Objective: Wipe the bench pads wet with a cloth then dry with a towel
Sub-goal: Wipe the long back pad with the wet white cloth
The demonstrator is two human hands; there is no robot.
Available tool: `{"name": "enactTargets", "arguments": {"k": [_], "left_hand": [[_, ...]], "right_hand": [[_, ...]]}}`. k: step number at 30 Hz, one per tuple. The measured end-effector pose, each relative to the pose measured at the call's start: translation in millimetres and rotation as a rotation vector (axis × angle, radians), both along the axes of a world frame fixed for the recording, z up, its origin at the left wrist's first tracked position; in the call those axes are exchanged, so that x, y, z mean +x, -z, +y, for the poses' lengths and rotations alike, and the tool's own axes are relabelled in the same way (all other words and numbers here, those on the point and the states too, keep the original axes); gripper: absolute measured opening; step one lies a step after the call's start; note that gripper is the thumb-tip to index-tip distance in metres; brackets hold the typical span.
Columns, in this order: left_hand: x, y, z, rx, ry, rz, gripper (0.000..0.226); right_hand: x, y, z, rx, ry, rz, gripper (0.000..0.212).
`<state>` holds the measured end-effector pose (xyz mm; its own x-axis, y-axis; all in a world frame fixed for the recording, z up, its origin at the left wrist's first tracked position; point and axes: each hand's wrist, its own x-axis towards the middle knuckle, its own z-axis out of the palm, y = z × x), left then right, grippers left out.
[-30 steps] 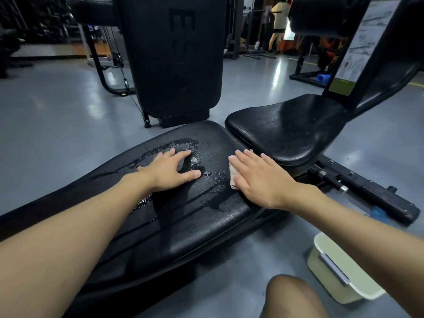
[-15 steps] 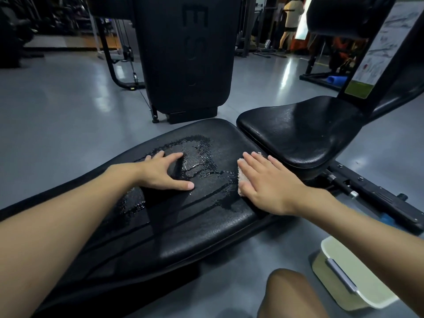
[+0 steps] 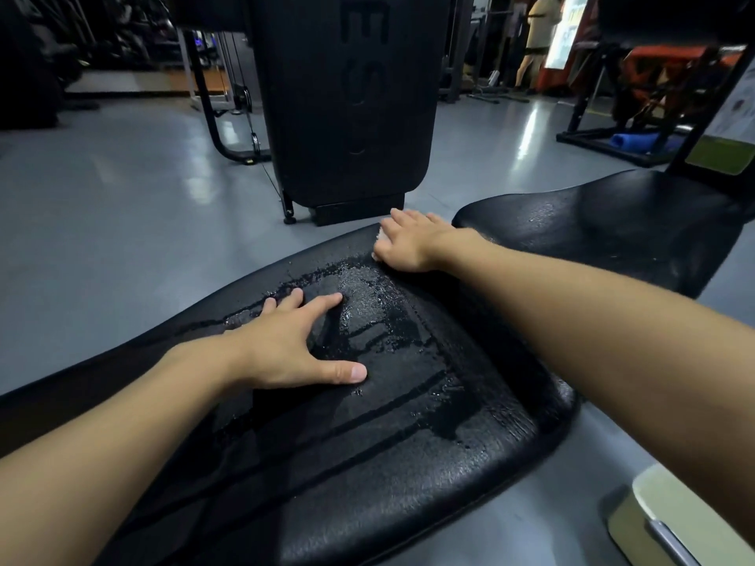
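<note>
1. Both hands lie palm-down on the long pad (image 3: 408,463), and neither is curled round anything.
2. Left hand (image 3: 294,349): the fingers are straight and spread, with the thumb stretched out to the right. The palm rests near the middle of the pad and the fingertips reach the edge of the wet patch.
3. Right hand (image 3: 408,241): it lies flat with the fingers straight and close together. It presses the cloth (image 3: 381,238) onto the long pad's far edge, at the corner nearest the seat pad (image 3: 613,222).
4. Cloth: it is pale and almost wholly covered by the right hand. Only small bits show, past the fingers and along the hand's left side.
5. Water (image 3: 380,316): a glistening patch lies between the two hands. Dark streaks run from it toward the near edge of the long pad.
6. Seat pad: it is black and sits just beside the long pad on the right, with a narrow gap between them. Shiny droplets dot its surface.
7. Machine (image 3: 347,96): a tall black housing with raised letters on its face stands on the grey floor (image 3: 102,218) just beyond the long pad.
8. Tub (image 3: 653,516): it is pale with a grey handle and sits on the floor at lower right. The frame edge and the right forearm cut it off.
9. Placard (image 3: 731,128): it hangs on an upright frame behind the seat pad at the right edge.
10. Blue roll (image 3: 631,140): it lies on the floor under a rack, well back on the right.
11. Person (image 3: 535,34): someone in a pale top stands far off near a bright doorway.
</note>
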<state>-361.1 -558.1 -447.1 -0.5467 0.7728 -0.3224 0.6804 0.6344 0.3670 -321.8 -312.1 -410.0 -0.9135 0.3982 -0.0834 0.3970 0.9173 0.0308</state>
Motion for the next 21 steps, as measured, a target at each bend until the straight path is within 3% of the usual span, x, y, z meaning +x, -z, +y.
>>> {"name": "enactTargets", "arguments": {"k": [9, 21], "left_hand": [[0.2, 0.3, 0.8, 0.038, -0.025, -0.019, 0.136], [-8.7, 5.6, 2.0, 0.063, -0.015, 0.022, 0.137]], "right_hand": [[-14.2, 5.1, 1.3, -0.009, -0.010, -0.008, 0.065], [158.1, 2.4, -72.3, 0.012, -0.172, -0.003, 0.059]]}}
